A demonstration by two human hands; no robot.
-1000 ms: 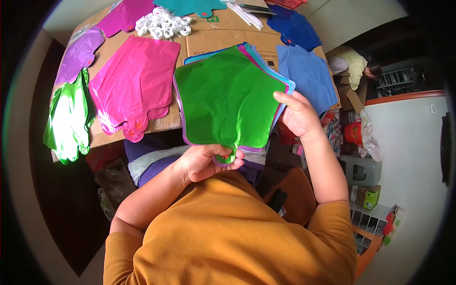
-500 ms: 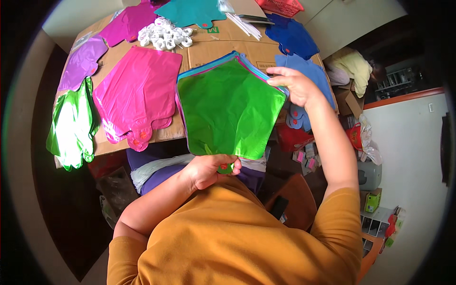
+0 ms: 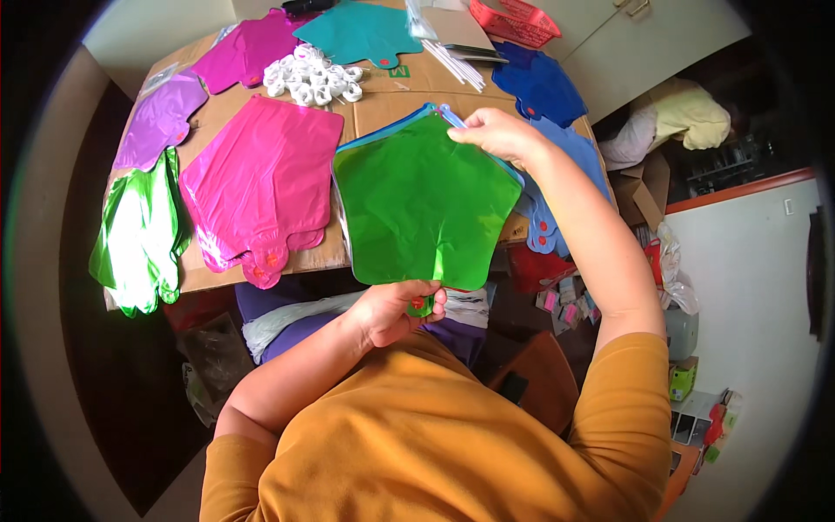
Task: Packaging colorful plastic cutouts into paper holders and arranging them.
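Note:
A stack of flat, uninflated foil balloons hangs in front of me, a green foil balloon facing me. Blue and light blue edges of others peek out behind its top. Low down, my left hand is closed round the stack's narrow neck, where a small orange-red dot shows. My right hand pinches the upper right edge, thumb in front, near the top corner. Just left of the stack, pink foil balloons lie on the cardboard-covered table. Light blue foil balloons lie beyond my right forearm.
Around the table lie light green, purple, magenta, teal and dark blue foil balloons. White ribbon rolls, white sticks and a red basket sit far back. Another person bends over at right.
My right hand has moved up and left along the stack's edge, its fingers closing on it. A pink edge no longer shows along the top. My left hand keeps its grip.

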